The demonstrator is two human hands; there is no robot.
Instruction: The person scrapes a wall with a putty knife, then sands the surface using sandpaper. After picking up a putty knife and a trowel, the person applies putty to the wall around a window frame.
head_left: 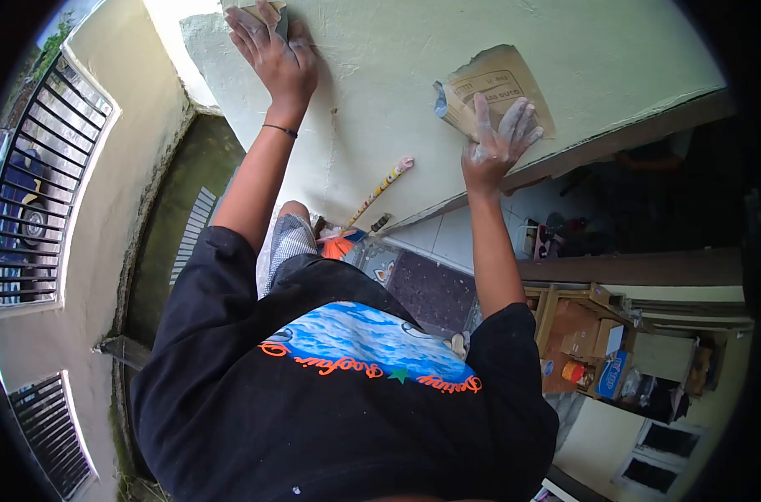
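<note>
My left hand (276,63), dusted with white, is at the top of the pale green wall (380,84), near its left edge. Its fingers and thumb are around a folded piece of brown and grey paper (278,18). My right hand (499,151), also whitened, has its fingers spread over the lower part of a brown printed sheet (502,84) on the wall. The left side of this sheet is curled or folded, with a bluish-grey edge.
A handle with yellow wrapping (380,194) leans by the wall above an orange brush (337,248). A dark mat (431,289) lies on the floor. Wooden shelving (564,335) stands right; a black-barred opening (50,167) is left. A doorway edge (598,142) runs beside my right hand.
</note>
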